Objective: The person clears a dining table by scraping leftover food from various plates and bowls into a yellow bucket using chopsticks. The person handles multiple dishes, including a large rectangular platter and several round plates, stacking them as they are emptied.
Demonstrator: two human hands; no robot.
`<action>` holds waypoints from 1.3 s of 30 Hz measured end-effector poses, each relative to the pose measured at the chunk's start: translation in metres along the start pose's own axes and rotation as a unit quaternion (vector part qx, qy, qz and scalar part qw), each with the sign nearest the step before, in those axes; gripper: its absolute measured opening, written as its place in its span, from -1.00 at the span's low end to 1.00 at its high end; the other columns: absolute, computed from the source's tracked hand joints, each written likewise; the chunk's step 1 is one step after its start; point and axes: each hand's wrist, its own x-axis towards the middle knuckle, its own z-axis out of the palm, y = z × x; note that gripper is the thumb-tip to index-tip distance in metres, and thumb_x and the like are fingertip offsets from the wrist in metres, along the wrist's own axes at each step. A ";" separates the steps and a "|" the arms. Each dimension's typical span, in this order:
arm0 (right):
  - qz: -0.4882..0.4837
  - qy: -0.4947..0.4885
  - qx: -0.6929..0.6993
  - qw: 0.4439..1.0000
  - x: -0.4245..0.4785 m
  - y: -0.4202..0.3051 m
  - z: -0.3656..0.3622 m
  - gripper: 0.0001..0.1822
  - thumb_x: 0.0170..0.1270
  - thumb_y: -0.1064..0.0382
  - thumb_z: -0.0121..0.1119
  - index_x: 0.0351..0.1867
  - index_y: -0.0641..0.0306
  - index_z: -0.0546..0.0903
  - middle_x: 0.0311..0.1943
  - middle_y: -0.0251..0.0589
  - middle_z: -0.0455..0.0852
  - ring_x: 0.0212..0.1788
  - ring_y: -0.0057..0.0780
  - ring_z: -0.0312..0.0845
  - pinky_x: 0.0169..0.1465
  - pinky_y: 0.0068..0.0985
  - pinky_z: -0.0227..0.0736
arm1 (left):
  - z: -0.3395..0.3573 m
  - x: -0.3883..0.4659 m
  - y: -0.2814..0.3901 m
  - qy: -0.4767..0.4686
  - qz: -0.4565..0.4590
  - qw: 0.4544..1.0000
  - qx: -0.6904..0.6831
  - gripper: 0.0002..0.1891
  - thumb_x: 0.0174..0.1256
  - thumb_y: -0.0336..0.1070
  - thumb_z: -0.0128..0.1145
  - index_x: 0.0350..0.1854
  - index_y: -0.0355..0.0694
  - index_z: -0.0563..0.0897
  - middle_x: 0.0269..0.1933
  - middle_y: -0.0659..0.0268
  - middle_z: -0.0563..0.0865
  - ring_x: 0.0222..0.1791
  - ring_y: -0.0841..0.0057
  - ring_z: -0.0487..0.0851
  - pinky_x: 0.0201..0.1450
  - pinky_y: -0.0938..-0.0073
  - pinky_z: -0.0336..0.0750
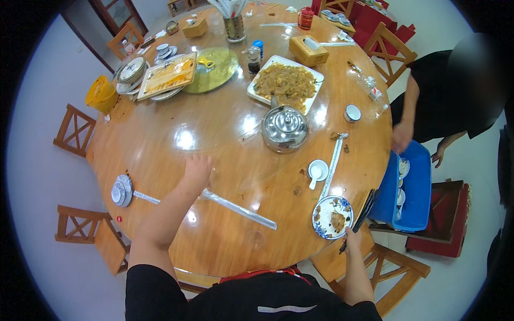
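Observation:
My right hand (352,239) is closed around a bundle of black chopsticks (365,210) at the table's near right edge. Its fingers meet the rim of a blue-patterned plate (327,226) with food scraps on it; whether they also grip the plate is unclear. My left hand (199,168) reaches forward, palm down, at the near edge of the glass turntable (225,136), with nothing seen in it. An opened paper chopstick sleeve (241,209) lies just nearer to me. Beyond the plate is a small bowl (315,165) with a white spoon (316,173), beside another long sleeve (331,172).
A steel kettle (286,128) and a square platter of food (257,93) stand on the turntable. Stacked dishes (132,72) and a yellow bucket (103,94) are far left. To the right, a person in black (437,80) reaches toward a blue tub (415,216) holding dishes.

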 end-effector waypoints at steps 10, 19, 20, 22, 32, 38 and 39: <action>-0.003 -0.088 0.054 0.995 -0.039 -0.061 0.006 -0.87 0.26 0.42 0.18 -0.25 0.23 0.45 -0.65 -0.39 0.44 -0.75 -0.65 0.27 -0.69 -0.62 0.21 | 0.004 0.006 0.037 0.050 0.072 0.996 0.030 -0.07 -0.11 0.21 0.42 0.36 -0.04 0.34 0.30 0.10 0.45 0.32 0.14 0.40 0.25 -0.09 0.28; -0.019 -0.169 0.076 0.983 -0.078 -0.130 0.039 -0.84 0.27 0.42 0.17 -0.16 0.26 0.46 -0.59 -0.41 0.45 -0.69 -0.69 0.29 -0.66 -0.66 0.22 | -0.031 0.006 0.085 0.195 0.110 0.849 -0.478 -0.20 0.15 -0.08 0.33 0.38 -0.30 0.26 0.30 -0.08 0.41 0.25 0.10 0.44 0.27 0.18 0.36; -0.020 -0.164 0.072 0.984 -0.081 -0.135 0.042 -0.84 0.27 0.42 0.17 -0.16 0.26 0.46 -0.59 -0.41 0.45 -0.69 -0.69 0.29 -0.65 -0.66 0.23 | -0.033 0.019 0.092 0.209 0.104 0.830 -0.506 -0.21 0.16 -0.10 0.33 0.38 -0.32 0.26 0.29 -0.08 0.42 0.23 0.12 0.46 0.26 0.20 0.37; -0.027 -0.168 0.075 0.982 -0.088 -0.142 0.045 -0.83 0.26 0.42 0.17 -0.16 0.26 0.46 -0.59 -0.41 0.45 -0.70 -0.69 0.29 -0.65 -0.66 0.23 | -0.030 0.053 0.102 0.214 0.065 0.762 -0.608 -0.23 0.18 -0.12 0.30 0.38 -0.35 0.25 0.29 -0.06 0.43 0.21 0.18 0.49 0.23 0.25 0.41; -0.008 -0.136 0.093 0.986 -0.110 -0.164 0.037 -0.79 0.22 0.46 0.16 -0.14 0.35 0.43 -0.64 -0.37 0.44 -0.74 -0.65 0.28 -0.67 -0.63 0.24 | -0.068 0.219 0.061 0.108 -0.127 0.495 -0.852 -0.27 0.23 -0.13 0.22 0.38 -0.33 0.24 0.14 -0.01 0.54 0.07 0.25 0.55 0.03 0.25 0.54; -0.004 -0.121 0.117 0.986 -0.111 -0.159 0.034 -0.75 0.22 0.48 0.15 -0.09 0.39 0.43 -0.64 -0.34 0.45 -0.74 -0.64 0.29 -0.67 -0.63 0.24 | -0.065 0.287 0.050 0.071 -0.153 0.314 -0.934 -0.45 0.39 -0.18 0.03 0.30 -0.41 0.27 0.22 -0.13 0.41 0.11 0.09 0.53 0.11 0.14 0.52; 0.003 -0.112 0.116 0.987 -0.111 -0.160 0.035 -0.75 0.22 0.48 0.15 -0.09 0.39 0.43 -0.64 -0.33 0.46 -0.74 -0.64 0.30 -0.67 -0.62 0.24 | -0.063 0.298 0.051 0.044 -0.156 0.297 -0.941 -0.46 0.38 -0.17 0.03 0.29 -0.38 0.29 0.21 -0.10 0.43 0.10 0.11 0.54 0.09 0.14 0.53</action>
